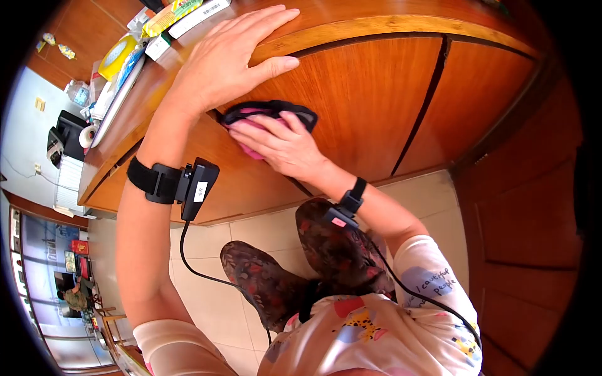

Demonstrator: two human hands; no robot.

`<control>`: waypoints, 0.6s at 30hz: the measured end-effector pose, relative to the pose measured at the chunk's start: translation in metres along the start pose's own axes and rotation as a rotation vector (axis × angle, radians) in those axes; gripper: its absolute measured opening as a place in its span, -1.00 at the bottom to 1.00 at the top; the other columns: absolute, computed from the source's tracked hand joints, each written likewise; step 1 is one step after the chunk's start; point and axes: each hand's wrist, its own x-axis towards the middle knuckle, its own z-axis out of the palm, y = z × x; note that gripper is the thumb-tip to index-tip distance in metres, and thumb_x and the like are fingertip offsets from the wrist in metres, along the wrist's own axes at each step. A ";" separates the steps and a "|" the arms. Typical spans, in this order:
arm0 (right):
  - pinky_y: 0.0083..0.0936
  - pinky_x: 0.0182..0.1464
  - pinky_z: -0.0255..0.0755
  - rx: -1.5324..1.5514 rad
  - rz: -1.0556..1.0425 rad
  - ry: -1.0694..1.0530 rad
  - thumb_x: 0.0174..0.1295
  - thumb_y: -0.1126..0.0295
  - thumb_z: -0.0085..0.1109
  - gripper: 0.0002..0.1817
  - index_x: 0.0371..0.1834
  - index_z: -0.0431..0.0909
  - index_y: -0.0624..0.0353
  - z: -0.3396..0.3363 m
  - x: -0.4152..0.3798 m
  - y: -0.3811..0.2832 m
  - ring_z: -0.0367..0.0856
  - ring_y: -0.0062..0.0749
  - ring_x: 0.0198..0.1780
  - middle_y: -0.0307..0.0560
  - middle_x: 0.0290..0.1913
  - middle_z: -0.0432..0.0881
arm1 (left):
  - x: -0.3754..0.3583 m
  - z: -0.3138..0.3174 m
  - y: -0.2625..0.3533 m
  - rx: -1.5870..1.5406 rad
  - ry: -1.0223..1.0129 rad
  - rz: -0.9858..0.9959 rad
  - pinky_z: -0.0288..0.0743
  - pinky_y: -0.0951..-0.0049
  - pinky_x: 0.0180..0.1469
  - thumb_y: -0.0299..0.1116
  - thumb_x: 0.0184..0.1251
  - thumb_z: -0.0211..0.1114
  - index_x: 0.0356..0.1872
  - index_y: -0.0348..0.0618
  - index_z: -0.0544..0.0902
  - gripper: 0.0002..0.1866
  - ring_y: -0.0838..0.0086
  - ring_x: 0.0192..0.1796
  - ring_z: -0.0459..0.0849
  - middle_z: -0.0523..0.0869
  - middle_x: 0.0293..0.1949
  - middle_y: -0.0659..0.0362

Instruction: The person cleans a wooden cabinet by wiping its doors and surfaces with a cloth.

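The right hand (285,147) holds a pink and black cloth (254,152) under its fingers, flat against the wooden door (370,94) of the bench (338,36), toward eleven o'clock from the middle of the view. The long axis of the cloth goes roughly from nine to three o'clock, and the pink part comes out toward seven. The front of the bench is of orange-brown wood, with dark gaps between its doors. On its top, toward ten o'clock, there are packets, boxes and a yellow roll (117,57). Pale floor tiles (200,250) lie toward seven o'clock; farther at eight, a seated person (76,297) is seen in the room. The left hand (229,59) is wide, palm down on the bench top near its edge, with the thumb apart from the fingers. The left arm comes up from seven o'clock; the right forearm reaches in from four, and both wear black straps with small devices.
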 end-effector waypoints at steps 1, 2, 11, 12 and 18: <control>-0.23 0.34 0.03 -0.008 0.036 0.004 0.07 0.33 0.15 -0.36 0.34 0.47 -0.17 -0.002 -0.014 0.008 0.34 -0.49 0.30 -0.41 0.36 0.42 | 0.000 -0.002 0.002 -0.002 0.002 0.002 0.16 0.14 0.45 0.05 0.35 0.19 0.40 -0.13 0.34 -0.30 0.07 0.42 0.34 0.40 0.38 -0.06; -0.25 0.29 0.10 -0.016 0.070 0.007 0.06 0.33 0.16 -0.36 0.34 0.47 -0.14 -0.006 -0.029 0.017 0.35 -0.45 0.31 -0.36 0.35 0.42 | 0.001 -0.004 0.004 0.004 -0.026 -0.028 0.16 0.14 0.45 0.05 0.32 0.22 0.40 -0.12 0.34 -0.28 0.08 0.43 0.33 0.40 0.38 -0.06; 0.17 0.45 -0.40 0.062 0.515 0.290 0.05 0.31 0.20 -0.29 0.40 0.41 -0.08 -0.017 -0.012 0.025 0.07 0.15 0.49 -0.08 0.47 0.29 | 0.001 -0.005 0.002 -0.067 -0.050 -0.085 0.16 0.19 0.46 0.11 0.30 0.23 0.39 -0.14 0.35 -0.25 0.06 0.43 0.33 0.40 0.38 -0.08; 0.16 0.45 -0.40 0.023 0.477 0.254 0.04 0.30 0.22 -0.31 0.38 0.43 -0.09 -0.014 -0.001 0.021 0.10 0.12 0.47 -0.12 0.46 0.32 | 0.001 -0.003 0.000 -0.087 -0.028 -0.062 0.16 0.20 0.46 0.14 0.31 0.21 0.39 -0.14 0.35 -0.24 0.06 0.42 0.33 0.40 0.38 -0.08; -0.06 0.33 0.04 -0.021 0.116 0.245 0.07 0.23 0.20 -0.40 0.29 0.50 -0.16 0.009 0.031 -0.008 0.32 -0.37 0.36 -0.36 0.38 0.40 | 0.001 0.002 0.002 -0.049 -0.003 -0.021 0.22 0.23 0.43 0.08 0.24 0.32 0.39 -0.13 0.36 -0.22 0.04 0.42 0.36 0.39 0.39 -0.08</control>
